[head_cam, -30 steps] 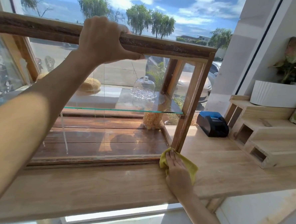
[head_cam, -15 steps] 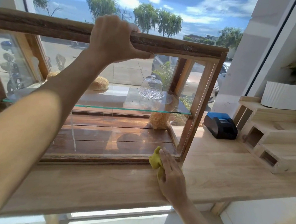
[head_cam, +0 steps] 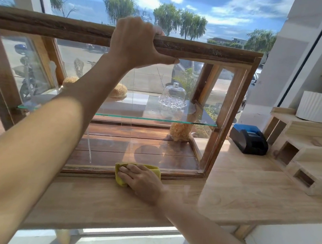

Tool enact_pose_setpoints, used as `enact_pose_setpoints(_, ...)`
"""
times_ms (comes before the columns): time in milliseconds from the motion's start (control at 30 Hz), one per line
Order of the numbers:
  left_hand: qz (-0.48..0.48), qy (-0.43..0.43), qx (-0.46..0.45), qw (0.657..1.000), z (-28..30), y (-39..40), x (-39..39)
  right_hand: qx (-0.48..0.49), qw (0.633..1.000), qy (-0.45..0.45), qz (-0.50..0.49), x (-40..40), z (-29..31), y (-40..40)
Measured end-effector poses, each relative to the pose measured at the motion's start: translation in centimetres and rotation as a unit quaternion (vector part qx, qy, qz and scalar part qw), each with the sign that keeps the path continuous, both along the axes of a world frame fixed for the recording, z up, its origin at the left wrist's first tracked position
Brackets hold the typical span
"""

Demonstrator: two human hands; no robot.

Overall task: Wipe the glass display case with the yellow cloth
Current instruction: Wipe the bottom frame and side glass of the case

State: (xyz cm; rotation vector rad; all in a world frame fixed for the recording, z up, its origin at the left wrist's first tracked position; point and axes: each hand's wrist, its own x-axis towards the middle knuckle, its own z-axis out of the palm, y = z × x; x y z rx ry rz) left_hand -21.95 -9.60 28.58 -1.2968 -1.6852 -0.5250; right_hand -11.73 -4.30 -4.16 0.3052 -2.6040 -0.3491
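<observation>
The wood-framed glass display case [head_cam: 230, 114] stands on a light wooden counter [head_cam: 246, 195], with its front lid raised. My left hand [head_cam: 136, 43] grips the lid's top wooden bar [head_cam: 49, 27] and holds it up. My right hand [head_cam: 141, 179] presses the yellow cloth [head_cam: 119, 181] flat against the case's lower front rail, near the middle. Only the cloth's edges show around my fingers. Inside, a glass shelf [head_cam: 156, 119] carries a clear glass dome [head_cam: 174, 96] and bread loaves [head_cam: 118, 91].
A black and blue receipt printer [head_cam: 249, 139] sits on the counter right of the case. A stepped wooden stand [head_cam: 305, 149] with a white planter [head_cam: 317, 107] fills the far right. Behind the case is a large window onto a street.
My right hand has slid the yellow cloth leftward along the bottom rail, from the case's right corner post to near its middle. My left hand keeps hold of the raised lid bar.
</observation>
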Motion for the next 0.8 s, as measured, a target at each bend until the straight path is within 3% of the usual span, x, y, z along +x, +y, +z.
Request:
enact_pose_setpoints(300, 0.007, -0.012, -0.004, 1.000, -0.1, -0.2, 0.3, -0.016, 0.999, -0.025, -0.027, 3.9, 0.9, 2.7)
enact_pose_setpoints(467, 0.009, -0.009, -0.008, 1.000, 0.0, -0.4, 0.5, -0.008, 0.996, -0.011, -0.089, 7.8, 0.8, 5.0)
enact_pose_setpoints(800, -0.003, -0.010, -0.009, 1.000, 0.0, -0.5, 0.8, 0.005, 0.975, -0.080, -0.209, 14.4, 1.1, 8.8)
